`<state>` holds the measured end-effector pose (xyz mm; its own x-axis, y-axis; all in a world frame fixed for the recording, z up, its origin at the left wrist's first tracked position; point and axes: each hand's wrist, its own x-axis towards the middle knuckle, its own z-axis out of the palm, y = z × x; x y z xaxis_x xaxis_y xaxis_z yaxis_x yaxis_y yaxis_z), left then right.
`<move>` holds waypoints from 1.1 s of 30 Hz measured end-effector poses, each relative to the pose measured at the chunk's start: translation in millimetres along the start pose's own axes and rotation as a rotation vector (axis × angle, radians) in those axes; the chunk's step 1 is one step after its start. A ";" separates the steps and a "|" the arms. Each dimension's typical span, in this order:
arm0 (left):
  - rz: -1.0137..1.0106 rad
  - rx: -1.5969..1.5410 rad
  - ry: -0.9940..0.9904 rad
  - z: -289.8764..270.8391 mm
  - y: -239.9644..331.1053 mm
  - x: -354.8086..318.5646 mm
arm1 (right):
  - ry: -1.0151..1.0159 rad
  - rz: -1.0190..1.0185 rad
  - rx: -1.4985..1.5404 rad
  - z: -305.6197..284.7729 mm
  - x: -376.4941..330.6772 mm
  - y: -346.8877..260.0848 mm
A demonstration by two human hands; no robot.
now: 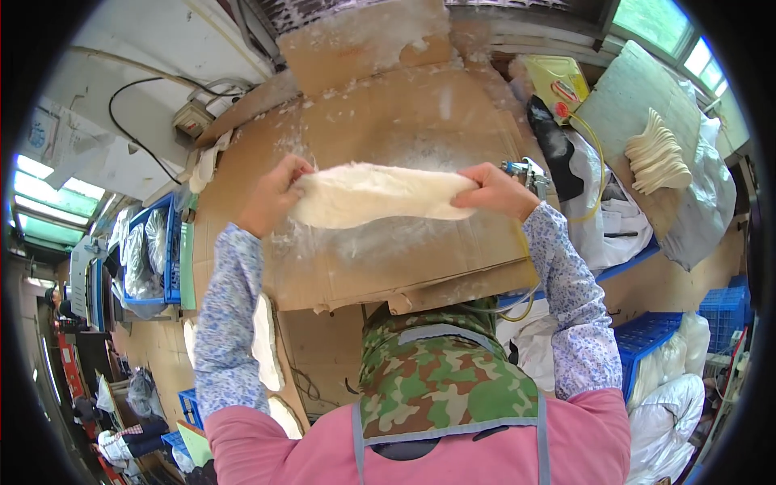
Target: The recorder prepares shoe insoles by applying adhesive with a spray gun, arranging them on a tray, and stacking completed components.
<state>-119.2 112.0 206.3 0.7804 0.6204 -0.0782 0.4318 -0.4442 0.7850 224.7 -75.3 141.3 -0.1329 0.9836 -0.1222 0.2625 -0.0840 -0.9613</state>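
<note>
Apron [444, 380]: one, at six o'clock.
Loose insoles [265, 347]: three showed at eight o'clock, partly covered by the left sleeve [234, 315].
Held insole [384, 194]: one, at twelve o'clock, over the cardboard [404, 113].
Left hand [273, 194]: clamped on its nine-o'clock end.
Right hand [497, 192]: clamped on its three-o'clock end, some fingers hidden beneath.
Spray gun [527, 172]: one, at two o'clock, partly hidden behind that hand.
Stack of insoles [659, 153]: one, past two o'clock, too overlapped to count.

Insole [380, 194] between left hand [276, 194] and right hand [495, 191], over the cardboard [356, 271].
Spray gun [529, 174] by its right edge; tin [543, 74] beside the far right corner; insole stack [659, 155] farther right; crate [173, 250] beyond the left edge.
</note>
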 end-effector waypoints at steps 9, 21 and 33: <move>0.447 0.419 0.342 85.4 52.8 13.0 | 0.188 -0.091 0.059 -3.0 -13.2 -117.4; 0.170 -0.909 0.143 108.8 126.4 41.2 | 0.576 -0.555 0.098 9.7 6.3 -116.1; -0.113 -1.105 0.423 63.7 -15.3 -2.8 | -0.063 0.059 0.302 49.1 -19.7 28.1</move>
<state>-99.2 75.9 155.4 0.4617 0.8767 -0.1349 -0.2973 0.2962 0.9077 187.8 -104.9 104.6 -0.1874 0.9645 -0.1862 -0.0234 -0.1938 -0.9808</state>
